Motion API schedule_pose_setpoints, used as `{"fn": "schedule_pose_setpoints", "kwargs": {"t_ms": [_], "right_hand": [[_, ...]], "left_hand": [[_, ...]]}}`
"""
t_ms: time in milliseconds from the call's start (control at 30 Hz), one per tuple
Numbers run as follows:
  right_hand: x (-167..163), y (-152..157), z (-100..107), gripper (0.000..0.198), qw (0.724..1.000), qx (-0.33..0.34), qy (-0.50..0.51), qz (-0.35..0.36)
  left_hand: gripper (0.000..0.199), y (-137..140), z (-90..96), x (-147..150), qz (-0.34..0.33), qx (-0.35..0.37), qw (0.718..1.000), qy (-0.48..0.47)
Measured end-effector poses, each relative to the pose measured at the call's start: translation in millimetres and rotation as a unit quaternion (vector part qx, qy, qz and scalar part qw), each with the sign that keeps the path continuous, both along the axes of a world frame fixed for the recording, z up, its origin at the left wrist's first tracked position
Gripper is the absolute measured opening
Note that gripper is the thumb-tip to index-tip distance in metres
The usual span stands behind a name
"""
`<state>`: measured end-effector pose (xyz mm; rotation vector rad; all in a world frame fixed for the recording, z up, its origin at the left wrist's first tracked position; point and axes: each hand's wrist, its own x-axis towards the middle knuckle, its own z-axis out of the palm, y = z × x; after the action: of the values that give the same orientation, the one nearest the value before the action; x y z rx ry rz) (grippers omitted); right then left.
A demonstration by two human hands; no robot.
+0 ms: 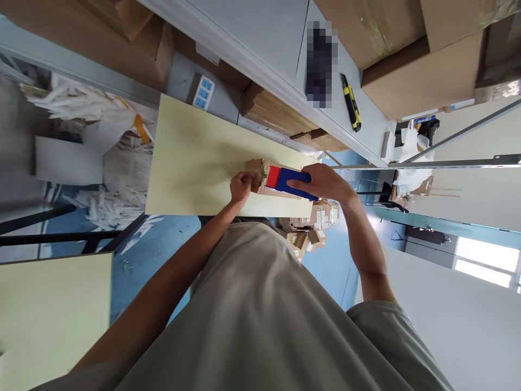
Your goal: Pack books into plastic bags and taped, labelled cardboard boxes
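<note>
A narrow brown cardboard box (256, 163) with clear tape at its end rests on the pale yellow tabletop (195, 157). My left hand (241, 187) pinches the taped end of this box between thumb and fingers. Over the box lies a long blue and red box (285, 181), its red end toward my left hand. Around its blue part my right hand (321, 182) is closed, thumb on the near side. Whether the blue and red box sits inside the cardboard one or on top of it, I cannot tell.
On the grey shelf above the tabletop lies a yellow and black utility knife (351, 103), near large cartons (419, 70). A white power strip (203, 93) sits behind the tabletop. Shredded white paper (118, 163) is heaped at left. Small cartons (303, 239) are piled on the floor.
</note>
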<state>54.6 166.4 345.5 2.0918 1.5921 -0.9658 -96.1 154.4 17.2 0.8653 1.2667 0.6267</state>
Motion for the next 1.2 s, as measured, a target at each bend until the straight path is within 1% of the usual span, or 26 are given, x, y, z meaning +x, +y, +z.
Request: {"fn": "schedule_pose_setpoints", "kwargs": {"t_ms": [100,167,233,300,367,433,467,500,567,633,700,867,1000,1100,1200], "right_hand": [[-2.0,-0.1,2.5,0.071,1.0,0.005,-0.002,0.011],[-2.7,-0.2,4.2,0.076,1.0,0.008,0.0,0.014],[-2.4,-0.5,5.0,0.077,1.0,0.011,0.005,0.012],[-1.4,-1.2,4.5,0.077,1.0,0.011,0.01,0.012],[-0.8,-1.8,2.7,0.072,1.0,0.007,0.014,0.012],[-1.8,-2.0,-0.2,0.066,1.0,0.002,0.019,0.01],[-3.0,-1.8,-1.8,0.063,1.0,0.001,0.022,0.01],[-4.4,-1.5,-3.2,0.06,1.0,0.003,0.027,0.01],[-7.1,-1.0,-5.2,0.059,0.999,0.012,0.033,0.015],[-7.8,-1.0,-5.7,0.06,0.999,0.022,0.028,0.021],[-5.0,-2.4,-5.0,0.063,0.999,0.025,0.018,0.02],[13.4,-13.3,-2.0,0.062,0.999,0.027,0.025,0.0],[32.6,-25.2,-3.8,0.063,1.0,-0.009,0.0,-0.026],[51.1,-33.1,-11.8,0.061,0.999,-0.028,-0.007,-0.029],[69.2,-37.4,-24.0,0.06,0.999,-0.046,-0.023,-0.004]], "left_hand": [[0.03,-2.5,-7.7,-5.3,-0.014,0.026,0.998,0.048],[0.041,-2.6,-11.5,-13.1,-0.024,0.011,0.997,0.076],[0.053,-1.2,-11.0,-23.9,-0.041,0.004,0.997,0.069],[0.064,2.0,-3.5,-35.0,-0.067,0.038,0.997,0.027],[0.079,7.1,10.6,-42.4,-0.111,0.1,0.989,-0.018],[0.092,14.0,27.6,-43.7,-0.18,0.169,0.968,-0.036],[0.093,18.0,35.6,-42.1,-0.216,0.202,0.955,-0.034],[0.089,22.0,42.3,-39.5,-0.248,0.233,0.94,-0.025],[0.073,29.3,50.9,-32.8,-0.296,0.277,0.914,0.008],[0.057,34.3,53.1,-27.4,-0.325,0.293,0.898,0.048],[0.051,36.4,51.3,-24.8,-0.339,0.294,0.89,0.081],[0.049,34.2,45.9,-25.8,-0.348,0.283,0.888,0.105],[0.046,32.0,44.9,-26.2,-0.349,0.273,0.891,0.099],[0.049,31.1,42.7,-26.3,-0.348,0.262,0.895,0.101],[0.051,30.5,37.8,-27.7,-0.341,0.271,0.895,0.099]]}}
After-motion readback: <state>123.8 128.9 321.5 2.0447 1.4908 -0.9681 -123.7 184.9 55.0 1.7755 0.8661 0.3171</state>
